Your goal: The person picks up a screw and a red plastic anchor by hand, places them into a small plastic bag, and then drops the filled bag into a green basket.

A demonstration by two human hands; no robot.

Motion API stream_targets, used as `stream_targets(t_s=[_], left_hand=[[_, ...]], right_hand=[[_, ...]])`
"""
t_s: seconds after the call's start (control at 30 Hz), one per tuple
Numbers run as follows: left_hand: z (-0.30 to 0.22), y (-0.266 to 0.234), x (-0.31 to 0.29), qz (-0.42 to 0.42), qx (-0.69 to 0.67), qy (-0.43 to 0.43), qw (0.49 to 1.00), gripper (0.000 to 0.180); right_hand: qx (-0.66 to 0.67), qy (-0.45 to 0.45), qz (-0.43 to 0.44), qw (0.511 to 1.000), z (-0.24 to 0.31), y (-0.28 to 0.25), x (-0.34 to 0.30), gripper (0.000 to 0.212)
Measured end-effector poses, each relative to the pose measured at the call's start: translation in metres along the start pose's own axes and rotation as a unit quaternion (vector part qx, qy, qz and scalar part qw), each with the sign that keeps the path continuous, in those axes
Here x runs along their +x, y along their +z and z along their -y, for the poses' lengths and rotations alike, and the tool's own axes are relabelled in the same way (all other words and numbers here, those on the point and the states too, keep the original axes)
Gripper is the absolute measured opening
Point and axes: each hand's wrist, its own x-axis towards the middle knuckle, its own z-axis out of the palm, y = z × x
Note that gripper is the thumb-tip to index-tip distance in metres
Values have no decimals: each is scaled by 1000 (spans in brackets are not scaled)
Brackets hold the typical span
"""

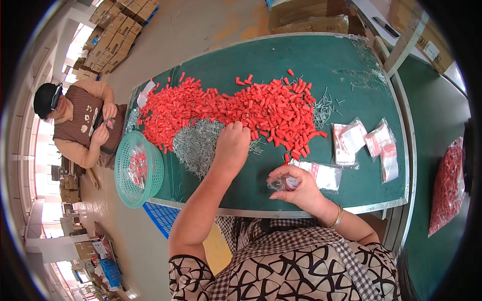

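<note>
My left hand [232,146] reaches to the seam between a heap of red plastic caps [271,108] and a grey pile of screws [197,146]. Its fingers are pinched together; whatever they hold is hidden. Close to the table's near edge, my right hand [304,189] grips a small clear plastic bag [282,183] between thumb and fingers. Flat zip bags [329,177] lie just beyond that hand, and a few red caps rest near its fingertips.
More zip bags [350,142] lie to the right, with loose screws [325,108] behind them. A green basket [152,170] with filled bags stands at the left. Beyond it, a person [83,120] handles a small bag. A big sack of red pieces [448,185] is far right.
</note>
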Motion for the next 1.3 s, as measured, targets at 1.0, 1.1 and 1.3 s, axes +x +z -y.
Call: stream_targets(t_s=[1.0, 1.1, 1.3], left_hand=[[-30, 15, 5, 12, -36, -175, 984, 15], [-29, 13, 8, 8, -58, -175, 983, 13], [-57, -55, -33, 23, -486, -254, 836, 18]], right_hand=[[-24, 33, -58, 997, 0, 1, 2, 43], [-12, 24, -64, 998, 2, 0, 1, 44], [-15, 8, -96, 995, -10, -2, 3, 44]])
